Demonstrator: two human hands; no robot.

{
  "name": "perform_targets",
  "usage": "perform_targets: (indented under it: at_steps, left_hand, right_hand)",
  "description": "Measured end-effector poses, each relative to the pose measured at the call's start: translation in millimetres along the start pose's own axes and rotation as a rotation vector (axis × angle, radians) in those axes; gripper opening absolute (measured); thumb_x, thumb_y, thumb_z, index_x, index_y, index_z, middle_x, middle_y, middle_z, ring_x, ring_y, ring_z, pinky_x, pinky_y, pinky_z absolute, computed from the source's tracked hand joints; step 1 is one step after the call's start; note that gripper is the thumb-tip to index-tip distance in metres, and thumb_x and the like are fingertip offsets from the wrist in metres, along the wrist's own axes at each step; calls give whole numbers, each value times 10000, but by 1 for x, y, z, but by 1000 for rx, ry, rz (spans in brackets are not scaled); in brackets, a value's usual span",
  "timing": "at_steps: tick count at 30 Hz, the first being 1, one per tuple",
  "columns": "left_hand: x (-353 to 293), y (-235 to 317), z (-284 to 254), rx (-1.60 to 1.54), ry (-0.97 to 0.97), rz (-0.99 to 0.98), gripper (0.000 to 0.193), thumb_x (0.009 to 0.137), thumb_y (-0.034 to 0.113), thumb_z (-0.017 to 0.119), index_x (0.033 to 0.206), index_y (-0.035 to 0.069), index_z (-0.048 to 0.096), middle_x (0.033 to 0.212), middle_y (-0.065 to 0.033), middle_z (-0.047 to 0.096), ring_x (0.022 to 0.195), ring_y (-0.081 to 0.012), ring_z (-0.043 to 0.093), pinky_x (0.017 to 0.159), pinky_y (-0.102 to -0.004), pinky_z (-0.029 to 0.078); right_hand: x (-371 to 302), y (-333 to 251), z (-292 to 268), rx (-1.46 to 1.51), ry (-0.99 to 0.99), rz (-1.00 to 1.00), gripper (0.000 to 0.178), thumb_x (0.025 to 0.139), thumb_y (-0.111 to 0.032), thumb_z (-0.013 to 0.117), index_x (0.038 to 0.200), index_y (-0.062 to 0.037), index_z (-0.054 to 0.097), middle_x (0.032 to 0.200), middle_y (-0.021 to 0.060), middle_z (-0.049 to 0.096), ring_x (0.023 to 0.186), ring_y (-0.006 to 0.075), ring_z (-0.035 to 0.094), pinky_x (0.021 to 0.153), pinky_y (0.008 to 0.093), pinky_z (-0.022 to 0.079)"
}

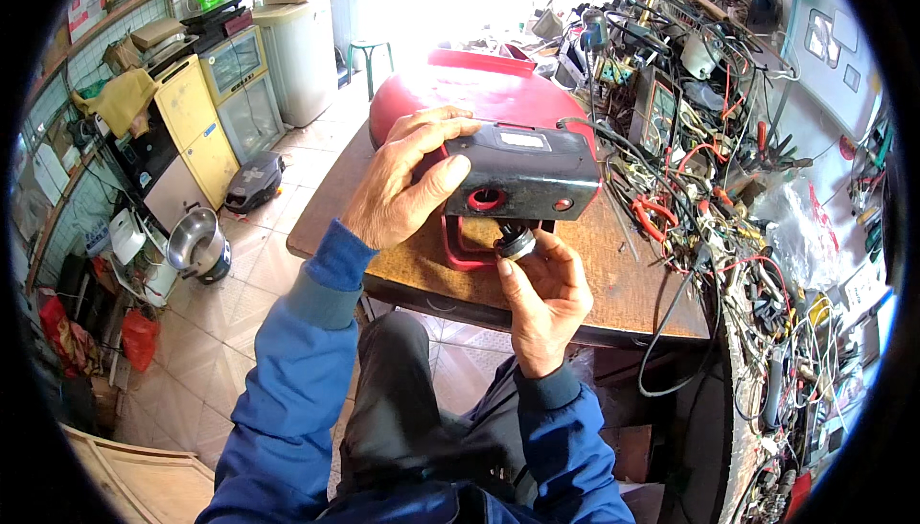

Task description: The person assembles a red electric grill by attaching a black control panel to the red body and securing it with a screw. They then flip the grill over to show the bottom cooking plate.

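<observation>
On the wooden table lies a red appliance (479, 93) with a glossy, rounded red body. Its black control housing (527, 193) faces me and has a red-rimmed round hole (486, 200) and a small reddish indicator (563, 205). My left hand (407, 179) grips the housing's left end, fingers over the top and thumb on the front edge. Just below the housing, my right hand (543, 303) pinches a round black knob (516, 241) with a pale ring. The knob is apart from the hole. Behind it, a red handle-like frame (455, 254) shows beneath the housing.
Tangled cables and tools crowd the right side, with red-handled pliers (655, 219) near the wooden table's (613, 284) right edge. A black cord (661, 385) loops over that edge. On the tiled floor at left stand a steel pot (198, 246) and a black appliance (255, 182).
</observation>
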State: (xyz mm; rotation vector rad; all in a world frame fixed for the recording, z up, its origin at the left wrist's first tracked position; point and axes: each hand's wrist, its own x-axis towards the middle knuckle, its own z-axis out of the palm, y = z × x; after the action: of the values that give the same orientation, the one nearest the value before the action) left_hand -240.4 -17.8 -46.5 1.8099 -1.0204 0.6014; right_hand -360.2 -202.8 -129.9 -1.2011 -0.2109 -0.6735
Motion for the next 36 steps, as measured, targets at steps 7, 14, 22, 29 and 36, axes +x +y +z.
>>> perform_targets:
  at_steps: [7,14,22,29,36]
  left_hand:
    - [0,-8,4,-10,12,22,452,1061,305,555,1371,6,689,1462,-177,624,1441,-317,508,1232,-445,357]
    - [0,-6,3,-17,12,15,456,1058,321,568,1365,7,691,1466,-169,623,1437,-315,510,1233,-447,356]
    - [0,-6,4,-20,26,1,484,1049,357,577,1357,3,694,1459,-174,625,1426,-320,516,1221,-449,368]
    - [0,-5,4,-8,18,3,481,1039,346,576,1356,4,693,1459,-174,626,1426,-320,517,1221,-449,370]
    - [1,-5,3,-24,22,9,476,1028,334,589,1359,9,692,1462,-170,625,1426,-322,517,1218,-449,373]
  right_hand:
    - [-2,14,12,-224,58,-199,506,875,126,811,1327,34,602,1291,143,657,1145,224,719,989,343,610]
    - [8,24,19,-656,109,-554,565,763,38,926,1258,33,654,1232,190,655,1105,287,715,935,357,617]
    - [10,24,26,-686,87,-538,558,818,114,868,1309,62,607,1316,160,586,1130,241,712,951,341,636]
    - [13,24,29,-673,94,-528,534,820,108,871,1281,65,606,1299,160,589,1087,240,731,918,337,646]
    - [15,25,32,-668,102,-520,527,817,115,869,1269,64,604,1284,158,596,1049,238,745,901,333,645]
